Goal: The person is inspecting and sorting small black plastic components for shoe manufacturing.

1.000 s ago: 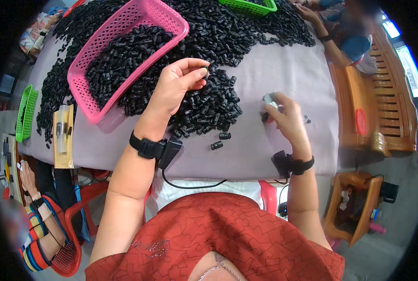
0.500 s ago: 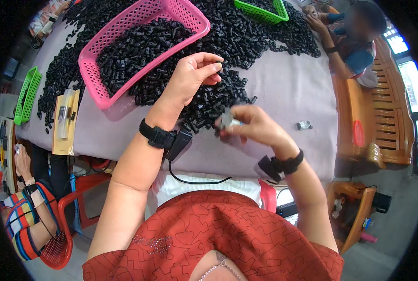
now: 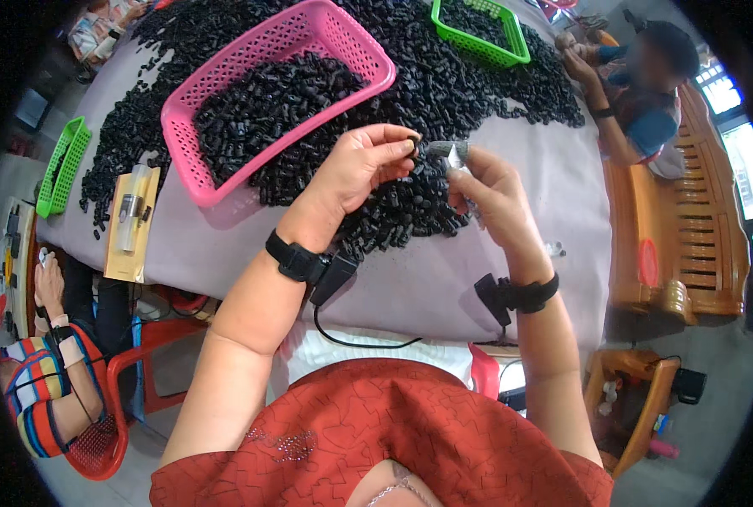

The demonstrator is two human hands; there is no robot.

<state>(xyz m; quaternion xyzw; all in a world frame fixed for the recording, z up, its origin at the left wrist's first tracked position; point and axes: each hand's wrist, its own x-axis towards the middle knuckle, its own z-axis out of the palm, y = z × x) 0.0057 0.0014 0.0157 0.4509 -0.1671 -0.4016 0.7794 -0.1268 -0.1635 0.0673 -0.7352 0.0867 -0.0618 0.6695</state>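
My left hand (image 3: pixel 364 165) is closed in a pinch on a small black plastic part (image 3: pixel 414 149), mostly hidden by the fingertips. Close to its right, my right hand (image 3: pixel 490 188) pinches a small white piece (image 3: pixel 455 158) whose kind I cannot make out. A grey covering (image 3: pixel 448 149) wraps that hand's index fingertip and points toward the black part. Beneath both hands spreads a heap of similar black parts (image 3: pixel 406 207) on the cloth-covered table. A pink perforated basket (image 3: pixel 180 144), filled with more of them, stands to the left of my left hand.
Green baskets stand at the far right (image 3: pixel 511 59) and left edge (image 3: pixel 64 166). A tan card with a clear tube (image 3: pixel 130 221) lies at the table's left. A small clear object (image 3: pixel 555 249) sits beside my right wrist. Other people (image 3: pixel 646 93) sit around the table; a wooden bench (image 3: pixel 689 211) is right.
My right hand has risen from the near edge of the heap to beside my left hand, still holding the white piece. The left hand keeps its pinch on the black part. The view has shifted slightly.
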